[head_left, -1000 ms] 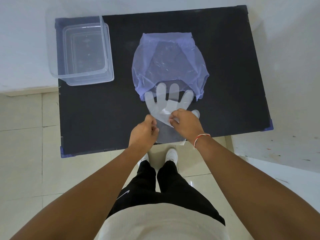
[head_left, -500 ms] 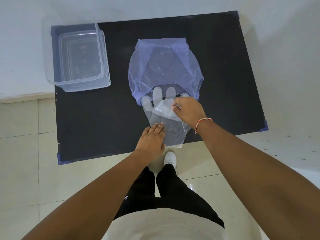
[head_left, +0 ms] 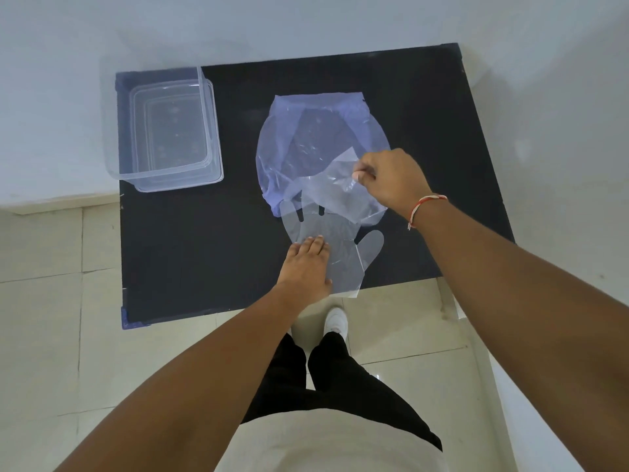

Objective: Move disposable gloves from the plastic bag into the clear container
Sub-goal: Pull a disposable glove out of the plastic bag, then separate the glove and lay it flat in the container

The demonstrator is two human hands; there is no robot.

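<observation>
Clear plastic gloves on a black table — one pinned flat, one peeled up.

Pressed flat with its fingers together, the left hand lies open on the cuff end of a disposable glove near the table's front edge; it grips nothing. Above it, the right hand is closed in a pinch on the cuff edge of a second glove, lifted over the mouth of the bluish plastic bag — which lies at mid-table. At the far left corner, well apart from both hands, stands the clear container.
</observation>
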